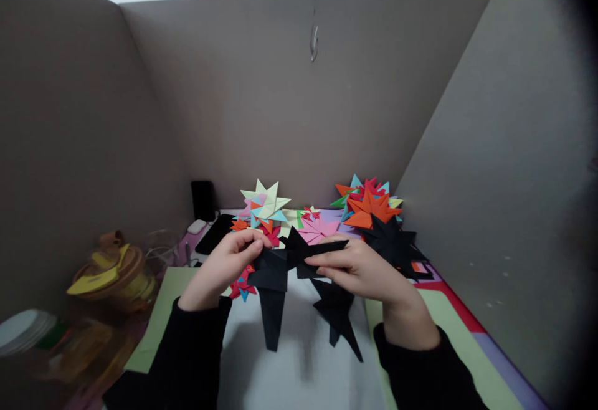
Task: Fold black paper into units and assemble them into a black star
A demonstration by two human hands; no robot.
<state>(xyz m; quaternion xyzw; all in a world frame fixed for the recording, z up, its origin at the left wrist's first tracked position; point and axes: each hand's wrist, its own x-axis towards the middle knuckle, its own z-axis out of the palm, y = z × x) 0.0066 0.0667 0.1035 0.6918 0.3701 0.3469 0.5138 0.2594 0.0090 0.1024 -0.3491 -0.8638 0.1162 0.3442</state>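
Foreground: pale counter (pixel 299 366), with black folded paper (pixel 271 270) raised above it between both hands. The left hand (pixel 228 266) pinches one flap; the right hand's (pixel 357 266) fingers pinch a pointed section. Whether the sections interlock cannot be told; uneven pulling could part or crease them. Behind: coloured paper stars (pixel 266 202).
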